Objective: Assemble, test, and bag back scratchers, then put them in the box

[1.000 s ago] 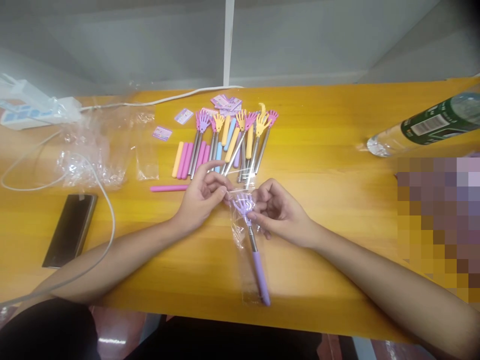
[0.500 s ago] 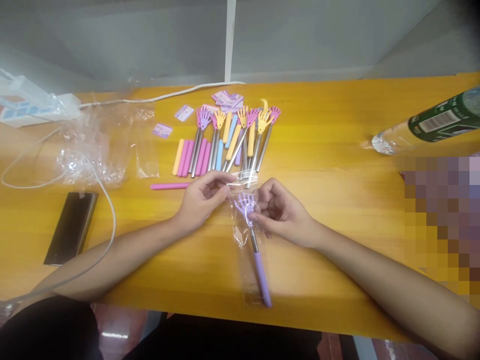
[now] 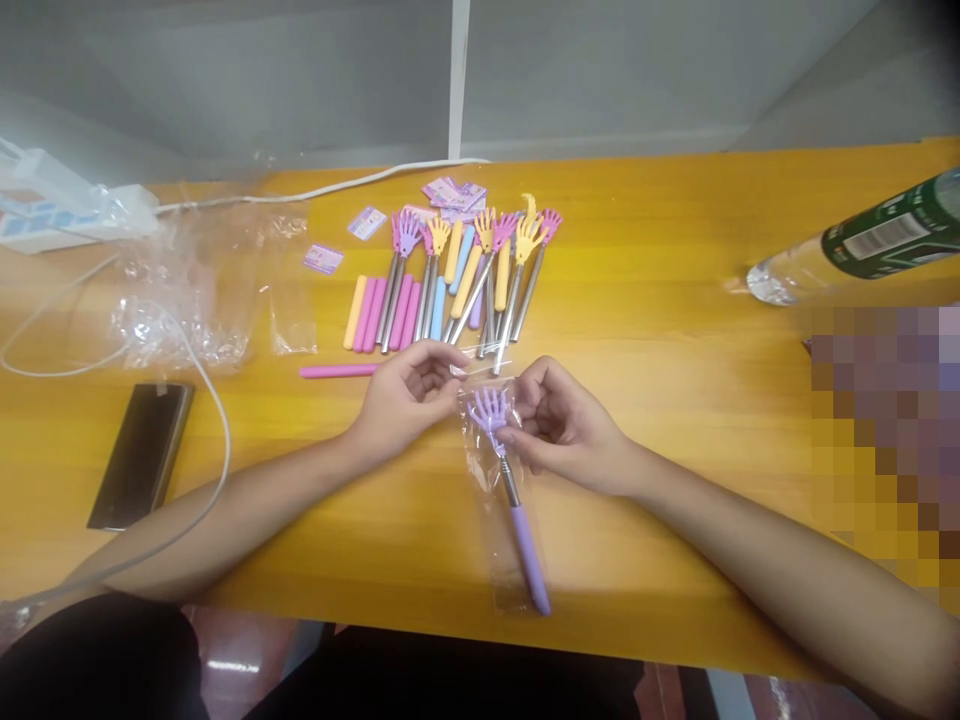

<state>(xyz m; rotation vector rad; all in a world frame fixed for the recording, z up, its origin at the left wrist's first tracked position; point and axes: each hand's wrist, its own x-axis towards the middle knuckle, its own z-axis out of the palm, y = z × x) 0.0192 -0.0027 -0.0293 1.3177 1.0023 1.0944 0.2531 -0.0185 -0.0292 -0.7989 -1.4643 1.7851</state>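
A purple back scratcher [image 3: 529,560] with a hand-shaped head and a short metal neck lies inside a clear plastic bag [image 3: 487,520] near the table's front edge. Its head points away from me. My left hand [image 3: 412,395] is closed in a pinch on the bag's upper left edge. Thumb and fingers of my right hand [image 3: 566,420] grip the scratcher at the base of its head, seemingly through the film. Beyond my hands lie several more back scratchers [image 3: 527,245] with purple, pink and yellow heads, among loose pink handles [image 3: 371,315] and yellow and blue ones.
Small printed cards [image 3: 457,195] lie behind the scratchers. Empty clear bags [image 3: 195,290] are heaped at left, near a white power strip [image 3: 82,220] and its cable. A phone [image 3: 142,455] rests by my left forearm. A green-labelled bottle [image 3: 862,240] is at far right.
The lower end of the bagged back scratcher has swung slightly to the right. Both hands keep nearly the same place and grip.
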